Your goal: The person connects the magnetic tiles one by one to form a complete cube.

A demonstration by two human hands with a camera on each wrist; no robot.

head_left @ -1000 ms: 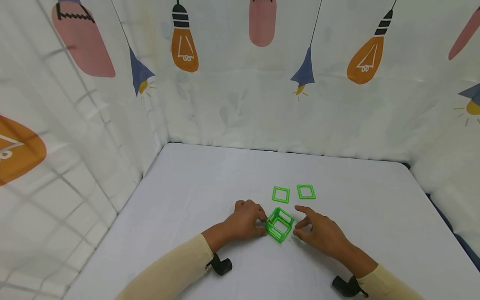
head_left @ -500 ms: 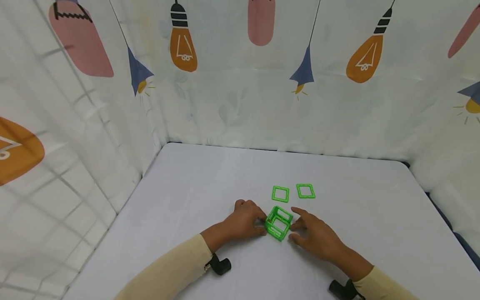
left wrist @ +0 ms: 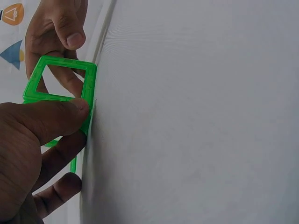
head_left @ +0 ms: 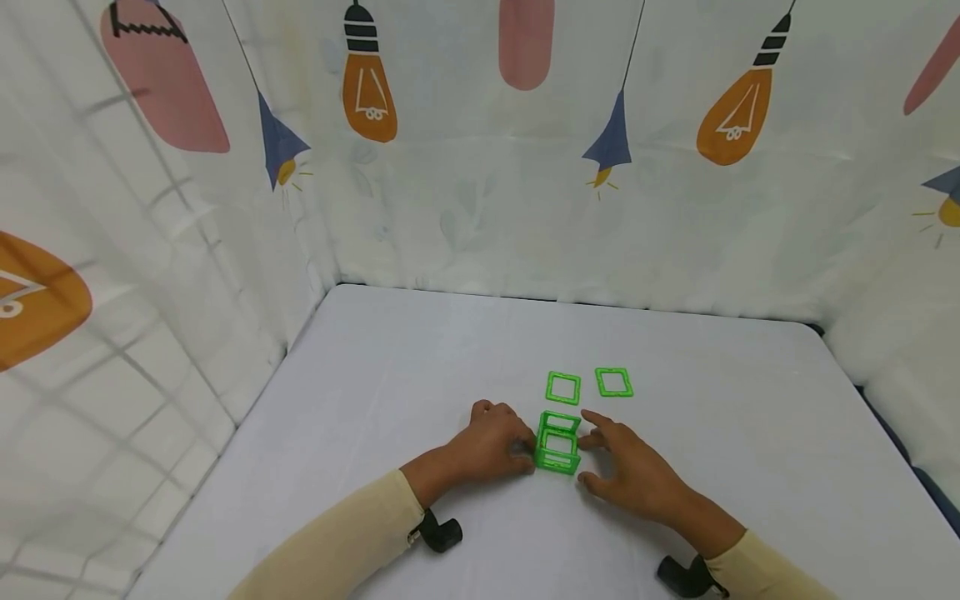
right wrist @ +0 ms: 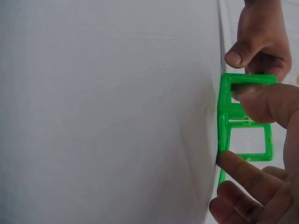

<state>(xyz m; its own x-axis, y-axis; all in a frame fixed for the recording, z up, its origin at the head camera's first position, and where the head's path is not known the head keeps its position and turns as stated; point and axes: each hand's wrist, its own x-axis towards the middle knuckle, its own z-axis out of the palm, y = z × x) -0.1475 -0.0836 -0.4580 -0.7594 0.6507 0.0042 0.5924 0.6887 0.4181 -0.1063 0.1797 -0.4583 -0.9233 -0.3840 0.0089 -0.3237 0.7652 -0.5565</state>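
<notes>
A small cube of green square frames (head_left: 557, 443) stands on the white table (head_left: 390, 375), near its front middle. My left hand (head_left: 525, 446) grips the cube's left side; in the left wrist view the thumb (left wrist: 70, 112) lies on a frame (left wrist: 60, 79) with the fingers curled beneath. My right hand (head_left: 592, 458) holds the right side, and the right wrist view shows its thumb (right wrist: 261, 102) on the upper frame and its index finger (right wrist: 233, 163) at the lower edge of the cube (right wrist: 245, 135). Two loose green square frames (head_left: 563, 387) (head_left: 614, 382) lie flat just behind.
Curtain walls (head_left: 480, 183) printed with light bulbs close the table in at the back, left and right. Black wrist mounts (head_left: 442, 531) (head_left: 682, 575) sit under both cream sleeves. Bare tabletop stretches on every side of the pieces.
The cube has turned from a diagonal stance to face me squarely. My right hand has moved left, from apart to touching the cube's right side. My left hand has kept its hold.
</notes>
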